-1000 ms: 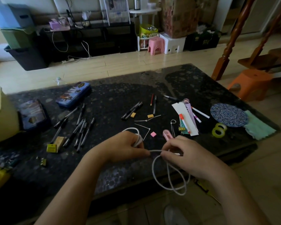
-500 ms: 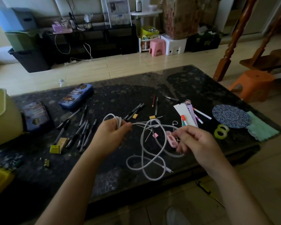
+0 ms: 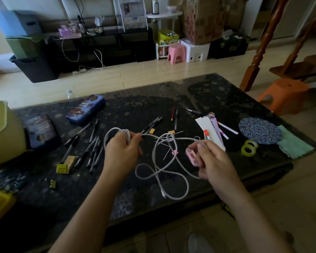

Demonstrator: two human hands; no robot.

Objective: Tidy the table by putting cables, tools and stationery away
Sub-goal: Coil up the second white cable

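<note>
A white cable point(image 3: 164, 167) sprawls in loose loops over the dark stone table point(image 3: 217, 95), its plug end near the front edge. My left hand point(image 3: 121, 152) grips a small coil of that cable above the table. My right hand point(image 3: 212, 161) pinches another stretch of the cable and also holds a pink clip point(image 3: 191, 157). Several black pens point(image 3: 93, 148) lie to the left of my left hand. More pens point(image 3: 175, 117) and markers point(image 3: 226, 127) lie behind the cable.
A blue pencil case point(image 3: 86, 111) and a dark tin point(image 3: 40, 130) lie at the left, beside a pale green bin point(image 3: 2, 132). Paper strips point(image 3: 211, 132), tape rolls point(image 3: 248, 147), a patterned coaster point(image 3: 259, 130) and a green cloth point(image 3: 294, 147) lie at the right. An orange stool point(image 3: 283, 94) stands beyond.
Both hands have moved apart and away from the front edge. The cable, bunched between them a second ago, has spread into loose loops on the table.
</note>
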